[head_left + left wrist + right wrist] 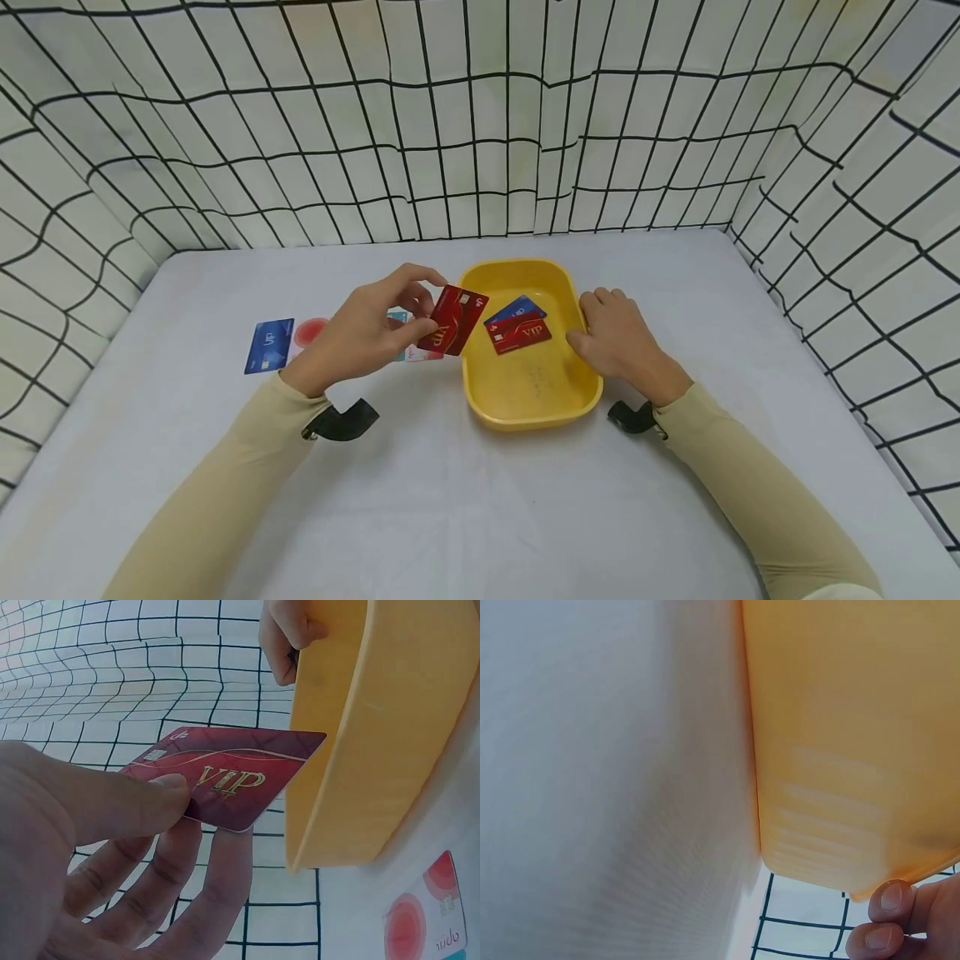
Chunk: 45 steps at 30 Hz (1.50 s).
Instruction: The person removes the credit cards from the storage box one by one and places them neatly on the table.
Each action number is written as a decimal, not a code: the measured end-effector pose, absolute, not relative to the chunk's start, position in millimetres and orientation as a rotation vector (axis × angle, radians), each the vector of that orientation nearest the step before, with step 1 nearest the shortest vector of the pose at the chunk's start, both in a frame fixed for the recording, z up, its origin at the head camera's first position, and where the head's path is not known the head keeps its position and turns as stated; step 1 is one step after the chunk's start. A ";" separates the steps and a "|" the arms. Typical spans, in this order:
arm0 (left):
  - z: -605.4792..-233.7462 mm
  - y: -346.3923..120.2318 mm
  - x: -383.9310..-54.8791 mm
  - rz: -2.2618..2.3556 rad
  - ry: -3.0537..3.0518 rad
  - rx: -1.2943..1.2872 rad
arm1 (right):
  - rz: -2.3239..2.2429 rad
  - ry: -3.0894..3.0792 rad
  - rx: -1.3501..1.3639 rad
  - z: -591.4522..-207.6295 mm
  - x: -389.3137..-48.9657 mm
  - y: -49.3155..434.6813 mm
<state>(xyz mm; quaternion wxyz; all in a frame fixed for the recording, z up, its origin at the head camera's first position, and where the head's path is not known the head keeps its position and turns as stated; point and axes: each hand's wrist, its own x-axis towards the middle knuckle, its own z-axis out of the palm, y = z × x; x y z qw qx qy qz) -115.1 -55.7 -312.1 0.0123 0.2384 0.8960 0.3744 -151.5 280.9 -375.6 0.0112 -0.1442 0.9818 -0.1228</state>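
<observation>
Between thumb and fingers my left hand (pixel 369 327) pinches a red VIP card (pixel 454 320), held above the left rim of a yellow tray (pixel 532 400). In the left wrist view the thumb presses on the printed face of the card (pixel 240 776), and the fingers support it from below. My right hand (pixel 621 335) grips the tray's right rim, fingers curled over the edge; in the right wrist view fingertips (pixel 889 896) show at the rim. Inside the tray lie another red VIP card (pixel 521 333) and a blue card (pixel 517 308), partly overlapped by it.
Left of the tray, a blue VIP card (pixel 268 346) lies on the white table (pixel 465 517). Beside it is a card with a red circle (pixel 309 332), partly behind my left hand, with more cards (pixel 423 354) beyond. Black-gridded white walls (pixel 480 117) enclose the back and sides.
</observation>
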 end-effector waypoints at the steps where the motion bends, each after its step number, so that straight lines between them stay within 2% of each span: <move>1: -313.7 -57.9 -114.5 1.174 2.791 0.728 | -0.382 3.064 -0.450 -375.7 -151.7 280.8; 16: -335.4 -78.2 -110.8 1.200 2.759 0.588 | -0.387 3.060 -0.436 -378.4 -152.4 280.8; 29: -359.0 -86.2 -109.5 1.220 2.742 0.569 | -0.395 3.060 -0.434 -379.0 -152.9 280.4; 45: -379.5 -94.1 -110.5 1.424 2.553 0.393 | -0.403 3.067 -0.442 -377.4 -152.8 281.0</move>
